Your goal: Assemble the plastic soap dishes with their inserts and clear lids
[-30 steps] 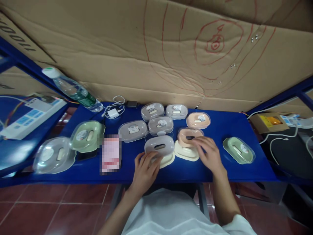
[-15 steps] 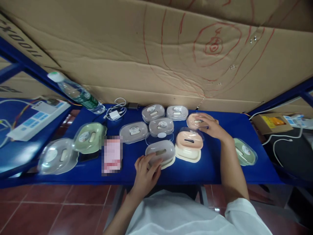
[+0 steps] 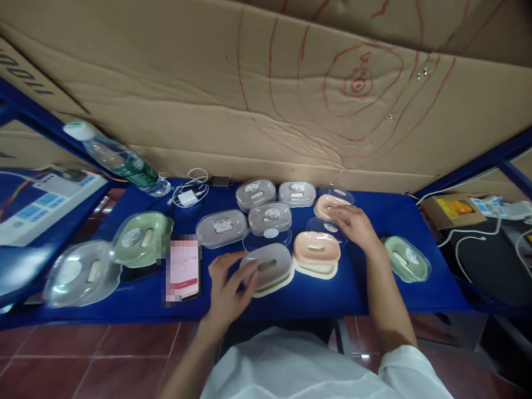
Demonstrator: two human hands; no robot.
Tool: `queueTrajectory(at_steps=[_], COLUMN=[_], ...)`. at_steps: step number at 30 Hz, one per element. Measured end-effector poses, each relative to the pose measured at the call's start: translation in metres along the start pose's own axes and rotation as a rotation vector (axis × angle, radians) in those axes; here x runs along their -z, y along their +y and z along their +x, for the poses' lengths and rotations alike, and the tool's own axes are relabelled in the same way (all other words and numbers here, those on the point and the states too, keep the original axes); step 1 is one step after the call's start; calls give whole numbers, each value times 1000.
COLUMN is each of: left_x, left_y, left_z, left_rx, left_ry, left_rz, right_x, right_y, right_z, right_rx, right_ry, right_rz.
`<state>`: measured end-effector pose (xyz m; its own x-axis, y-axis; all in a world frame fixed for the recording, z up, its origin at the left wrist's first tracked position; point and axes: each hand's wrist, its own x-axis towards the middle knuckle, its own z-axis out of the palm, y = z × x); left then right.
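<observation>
My left hand (image 3: 229,287) has its fingers spread at the left side of a grey soap dish (image 3: 273,257), which rests on a pale base. My right hand (image 3: 353,223) reaches to the back peach soap dish (image 3: 324,206), fingers bent over its right edge; my palm hides the exact contact. Behind that dish lies a clear lid (image 3: 343,193). The front peach soap dish (image 3: 318,244) sits on a cream base (image 3: 316,269), with another clear lid (image 3: 328,226) behind it. Another clear lid (image 3: 260,242) lies behind the grey dish.
Several grey lidded soap dishes (image 3: 222,226) stand toward the back. Green ones lie left (image 3: 143,238) and right (image 3: 405,259). A phone (image 3: 183,269), a white charger (image 3: 188,198), a water bottle (image 3: 120,163) and a power strip (image 3: 54,208) are leftward. Cardboard (image 3: 187,83) walls the back.
My left hand has drawn left, its fingers spreading off the grey dish. The front peach dish now sits more squarely on its base. The back peach dish now shows separate from its lid.
</observation>
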<state>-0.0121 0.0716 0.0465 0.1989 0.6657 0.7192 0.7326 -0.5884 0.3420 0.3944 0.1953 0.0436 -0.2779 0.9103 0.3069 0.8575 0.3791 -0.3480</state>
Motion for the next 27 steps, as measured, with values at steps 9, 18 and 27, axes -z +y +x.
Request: queueTrajectory(at_steps=[9,18,27], left_x=[-30,-62,-69], left_y=[-52,-66,-49], left_z=[139,170,178], left_rx=[210,179,200], left_ry=[-580,-998,-1068], left_rz=[19,73,164], right_x=[-20,-19,0], right_y=[3,-5,-35], right_z=[4,6,15], right_rx=[-26,-91,0], right_ry=[-5,90,54], right_rz=[-18,-71,-20])
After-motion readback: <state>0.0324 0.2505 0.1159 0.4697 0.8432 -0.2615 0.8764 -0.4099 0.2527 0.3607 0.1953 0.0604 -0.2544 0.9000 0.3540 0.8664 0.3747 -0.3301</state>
